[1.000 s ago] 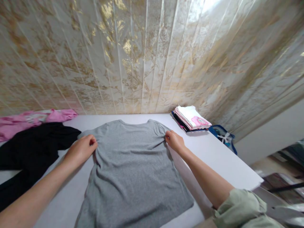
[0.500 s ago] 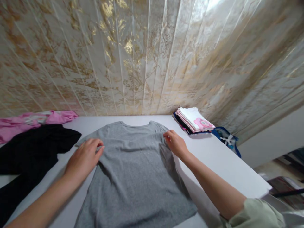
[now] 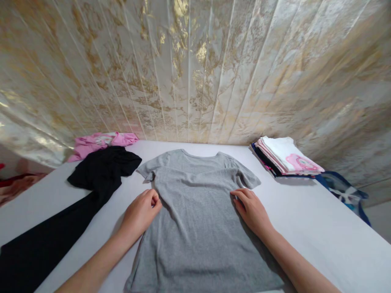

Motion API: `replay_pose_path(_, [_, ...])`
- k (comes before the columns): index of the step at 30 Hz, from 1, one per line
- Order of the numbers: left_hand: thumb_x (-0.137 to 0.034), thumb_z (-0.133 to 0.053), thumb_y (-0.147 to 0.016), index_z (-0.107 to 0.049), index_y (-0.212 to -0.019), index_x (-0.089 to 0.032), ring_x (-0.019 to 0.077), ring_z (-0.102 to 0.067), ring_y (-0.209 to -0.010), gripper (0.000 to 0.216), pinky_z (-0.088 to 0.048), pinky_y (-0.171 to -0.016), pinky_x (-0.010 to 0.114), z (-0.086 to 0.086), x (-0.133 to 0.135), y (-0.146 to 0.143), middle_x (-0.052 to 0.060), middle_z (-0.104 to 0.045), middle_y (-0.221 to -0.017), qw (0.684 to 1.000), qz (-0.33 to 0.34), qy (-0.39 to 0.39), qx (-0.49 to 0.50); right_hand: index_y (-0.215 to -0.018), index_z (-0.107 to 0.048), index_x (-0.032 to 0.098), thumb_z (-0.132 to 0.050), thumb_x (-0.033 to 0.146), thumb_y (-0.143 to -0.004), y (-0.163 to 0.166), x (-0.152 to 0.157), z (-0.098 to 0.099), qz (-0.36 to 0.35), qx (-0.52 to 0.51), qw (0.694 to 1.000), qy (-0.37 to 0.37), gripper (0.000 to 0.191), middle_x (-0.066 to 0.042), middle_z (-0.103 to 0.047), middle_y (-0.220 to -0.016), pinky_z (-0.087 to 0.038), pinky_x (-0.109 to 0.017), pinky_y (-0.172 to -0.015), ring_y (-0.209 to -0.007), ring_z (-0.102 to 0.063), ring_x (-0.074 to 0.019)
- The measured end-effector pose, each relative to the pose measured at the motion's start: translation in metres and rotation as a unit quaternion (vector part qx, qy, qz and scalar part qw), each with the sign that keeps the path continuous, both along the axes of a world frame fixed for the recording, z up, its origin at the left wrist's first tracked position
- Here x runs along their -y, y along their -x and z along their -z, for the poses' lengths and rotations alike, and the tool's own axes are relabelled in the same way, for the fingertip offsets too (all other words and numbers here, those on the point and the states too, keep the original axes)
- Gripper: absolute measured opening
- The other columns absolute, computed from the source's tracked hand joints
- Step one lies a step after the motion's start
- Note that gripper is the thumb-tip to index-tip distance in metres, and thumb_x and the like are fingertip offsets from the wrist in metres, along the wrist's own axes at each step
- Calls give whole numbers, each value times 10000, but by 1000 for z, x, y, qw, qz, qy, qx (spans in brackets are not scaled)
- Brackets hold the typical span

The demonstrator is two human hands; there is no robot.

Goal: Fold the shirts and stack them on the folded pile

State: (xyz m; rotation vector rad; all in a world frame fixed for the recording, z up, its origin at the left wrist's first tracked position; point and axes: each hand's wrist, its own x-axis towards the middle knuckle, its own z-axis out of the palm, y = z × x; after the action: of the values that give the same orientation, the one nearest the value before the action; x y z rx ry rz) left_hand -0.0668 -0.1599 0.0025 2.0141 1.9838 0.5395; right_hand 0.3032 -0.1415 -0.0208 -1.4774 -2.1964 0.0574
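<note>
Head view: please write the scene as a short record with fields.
shirt: gray, flat on table, neck toward wall
left hand: fingers curled on shirt's left edge, below sleeve
right hand: open, resting on shirt's right side
left of shirt: black garment, pink garment behind it
right of shirt: folded stack, blue bag

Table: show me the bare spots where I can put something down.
Widest bare table: right of the grey T-shirt, in front of the folded stack. Also a strip between collar and wall, and a patch left of the black garment. Crowded: the wedge between black garment and shirt, where the left hand sits; the pink garment fills the back-left corner.
</note>
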Motion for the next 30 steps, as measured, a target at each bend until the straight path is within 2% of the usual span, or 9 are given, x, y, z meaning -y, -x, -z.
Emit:
replay_pose_path(6, [-268,-469,-823,-432,-767,-231,192,-561,-808,77,-399,-714,287,2,3,-4,26,-561,-843,999,-19,-24,-19,-1089,-624,210,-439,258,-931,-4,-3,5,-14,-1,1000,-27,248,-97,-624,-1079,-495,-404,-872,-977,-590,-238])
replay_pose_path(10, [-231,-468,-786,-411,-713,-234,178,-548,-738,93,-358,-650,277,1,0,-4,6,-551,-787,999,-23,-6,-39,-1074,-629,215,-446,259,-927,-4,-3,5,-14,-1,999,-34,240,-94,-629,-1068,-501,-397,-859,-972,-596,-237])
replay_pose_path(14, [-257,-465,-740,-400,-670,-233,160,-513,-636,98,-328,-593,264,-2,-1,0,-27,-509,-668,997,-53,25,47,-1073,-624,218,-447,244,-923,-4,-3,5,-15,-6,999,-29,234,-92,-625,-1073,-496,-395,-867,-977,-593,-234])
replay_pose_path(17, [-301,-457,-712,-386,-639,-234,150,-467,-583,122,-329,-573,258,-4,1,5,-49,-445,-595,987,-38,43,152,-1074,-620,216,-446,235,-922,-4,-3,6,-13,-7,1000,-23,232,-92,-619,-1074,-488,-397,-876,-983,-588,-236])
replay_pose_path(20, [-330,-464,-688,-390,-626,-231,139,-429,-569,138,-331,-556,251,-6,3,10,-59,-411,-586,969,-9,56,239,-1065,-620,219,-444,240,-919,-4,-5,6,-10,-6,1000,-18,230,-91,-616,-1073,-486,-398,-875,-984,-587,-239])
replay_pose_path(23, [-331,-489,-676,-402,-632,-225,128,-412,-565,144,-324,-544,239,-10,5,14,-67,-399,-587,946,-7,84,312,-1059,-619,220,-437,253,-920,-5,-5,5,-5,-9,1000,-11,232,-91,-613,-1068,-482,-396,-875,-987,-587,-240])
replay_pose_path(26, [-333,-522,-664,-402,-639,-220,119,-413,-569,167,-331,-544,226,-18,8,17,-72,-405,-587,912,-44,108,392,-1022,-620,220,-436,267,-918,-5,-6,2,8,-16,1000,-4,217,-86,-614,-1033,-483,-384,-863,-964,-591,-235])
replay_pose_path(30, [-359,-576,-623,-381,-640,-220,114,-453,-592,240,-411,-596,232,-20,13,18,-76,-433,-598,850,-96,134,501,-956,-608,218,-428,244,-912,-4,-5,-2,31,-29,999,10,187,-75,-605,-969,-480,-365,-837,-924,-590,-222])
